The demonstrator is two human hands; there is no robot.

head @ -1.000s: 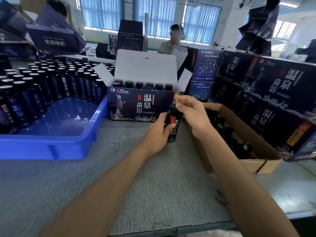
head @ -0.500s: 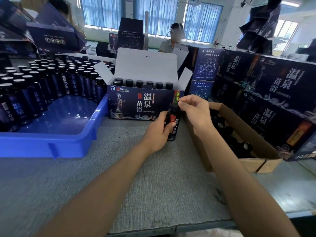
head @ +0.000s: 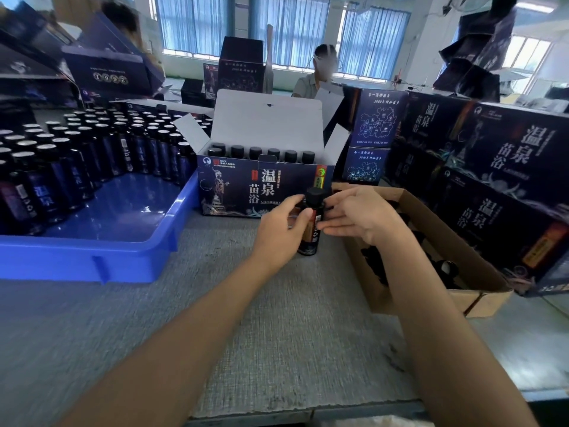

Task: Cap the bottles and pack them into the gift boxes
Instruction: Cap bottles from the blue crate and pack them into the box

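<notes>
The left hand (head: 281, 224) grips the bottle (head: 311, 238) around its body, thumb and fingers curled. The bottle stands upright on the table (head: 277, 318) with its cap (head: 314, 195) on. Just right of the grip, the right hand (head: 360, 215) is extended, fingers straight, tips at the bottle's side. The opened gift box (head: 261, 186) stands directly behind the grip.

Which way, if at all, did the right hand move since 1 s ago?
Yes. Judged against the front of the open gift box, the right hand dropped from the cap to the side of the bottle, fingers now straight.
</notes>
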